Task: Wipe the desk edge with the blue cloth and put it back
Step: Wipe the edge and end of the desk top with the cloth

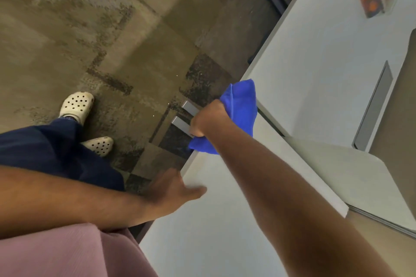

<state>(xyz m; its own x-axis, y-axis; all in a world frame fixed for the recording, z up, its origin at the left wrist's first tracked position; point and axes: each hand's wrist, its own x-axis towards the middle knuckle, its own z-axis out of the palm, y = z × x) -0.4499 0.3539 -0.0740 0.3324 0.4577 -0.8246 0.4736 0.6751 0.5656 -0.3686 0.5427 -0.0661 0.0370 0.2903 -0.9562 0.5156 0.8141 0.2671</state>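
The blue cloth (242,105) is bunched over the edge of the white desk (225,231), near the seam between two desk tops. My right hand (208,119) is closed around it, pressing it against the desk edge, and part of the cloth hangs below my fist. My left hand (173,189) rests on the desk edge closer to me, fingers spread and blurred, holding nothing.
A second white desk top (326,51) continues beyond the seam, with a grey slot (373,108) and a blurred orange packet (373,0) on it. Grey metal desk legs (189,108) stand below the edge. Patterned carpet (101,29) and my feet in white clogs (76,105) lie left.
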